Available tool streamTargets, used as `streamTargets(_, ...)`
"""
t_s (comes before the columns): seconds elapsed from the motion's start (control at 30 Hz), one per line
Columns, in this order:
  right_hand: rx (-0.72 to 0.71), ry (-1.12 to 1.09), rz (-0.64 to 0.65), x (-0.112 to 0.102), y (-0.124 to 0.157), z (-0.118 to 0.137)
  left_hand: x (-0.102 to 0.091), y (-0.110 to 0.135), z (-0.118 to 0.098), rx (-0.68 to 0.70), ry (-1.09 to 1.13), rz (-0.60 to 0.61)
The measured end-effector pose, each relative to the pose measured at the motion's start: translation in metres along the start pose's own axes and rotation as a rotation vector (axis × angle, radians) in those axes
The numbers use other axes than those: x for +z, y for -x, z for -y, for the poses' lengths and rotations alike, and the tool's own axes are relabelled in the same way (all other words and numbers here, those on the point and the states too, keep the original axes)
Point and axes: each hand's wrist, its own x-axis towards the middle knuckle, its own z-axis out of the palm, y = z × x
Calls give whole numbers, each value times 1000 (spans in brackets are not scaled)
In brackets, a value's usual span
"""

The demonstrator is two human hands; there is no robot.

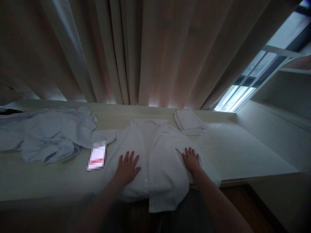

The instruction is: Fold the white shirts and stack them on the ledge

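Note:
A white long-sleeved coat or shirt (165, 161) lies front side up on the pale ledge, its collar toward the curtain and its front parted at the top. The lower hem hangs over the near edge. My left hand (128, 166) rests flat on the left front panel, fingers spread. On the other side, my right hand (191, 159) lies with fingers extended on the garment's right sleeve, close to the gap between sleeve and body. Neither hand grips the cloth.
A crumpled heap of white garments (55, 132) lies on the left of the ledge (243, 149). A blurred-out phone-like rectangle (97, 157) glows beside it. Folded white cloth (189, 122) sits at the back right. Brown curtains (165, 55) hang behind, with a window (247, 77) at right.

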Motion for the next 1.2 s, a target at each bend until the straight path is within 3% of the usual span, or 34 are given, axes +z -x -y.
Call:
streamTargets(0.1, -9, 11, 6, -9, -18, -15, -6, 1, 4, 17, 6, 26)
streamTargets(0.17, -16, 2, -40, -18, -30, -9, -11, -6, 3, 1, 3, 26)
streamTargets(0.3, -185, -54, -157, -36, -49, 47, -19, -41, -7, -69, -21, -26)
streamTargets(0.4, -336, -100, -132, -42, -57, 103, -17, -73, -13, -100, -23, -33)
streamTargets(0.53, -333, -174, -65, -35, -67, 159, -4, -99, -14, -142, -15, -15)
streamTargets(0.67, -282, -195, -61, -19, -70, 187, 7, -98, -12, -141, -5, -29)
streamTargets(0.77, -373, -236, -130, -11, -71, 198, 6, -95, -10, -114, 19, -50)
streamTargets(0.87, -472, -405, -200, -12, -84, 202, -2, -108, -1, -112, 85, -24)
streamTargets(0.93, -406, -569, -263, -15, -102, 201, -9, -130, 10, -174, 146, -12)
streamTargets(1.03, -156, -781, -314, -21, -137, 195, -18, -175, 34, -278, 254, -83)
streamTargets(1.13, 46, -836, -299, -27, -171, 186, -23, -221, 56, -330, 363, -101)
streamTargets(1.2, 87, -804, -305, -30, -190, 179, -23, -246, 68, -350, 398, -59)
